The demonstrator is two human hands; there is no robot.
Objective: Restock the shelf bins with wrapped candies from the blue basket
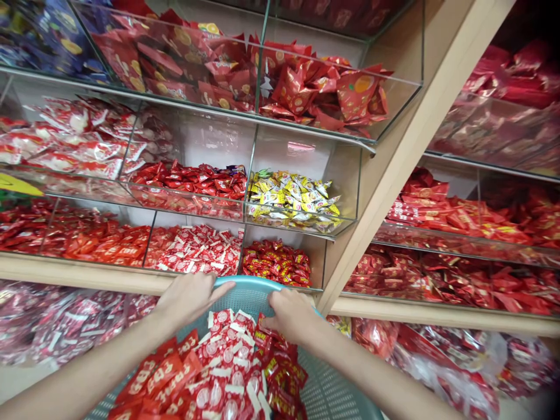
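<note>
A teal plastic basket (330, 373) is at the bottom centre, its far rim against the wooden shelf edge. It holds orange-red packets (164, 379), red-and-white packets (227, 361) and dark red packets with yellow print (282, 373). My left hand (192, 294) grips the rim on the left, its thumb along the top and its fingers hidden outside. On the right, my right hand (291, 315) is closed over the rim, thumb inside the basket above the dark red packets.
Clear bins of red packets (275, 262), red-and-white packets (201, 251) and yellow packets (293, 195) rise ahead. A slanting wooden post (385, 192) stands right of centre. Bagged packets (437, 361) lie under the shelf on both sides.
</note>
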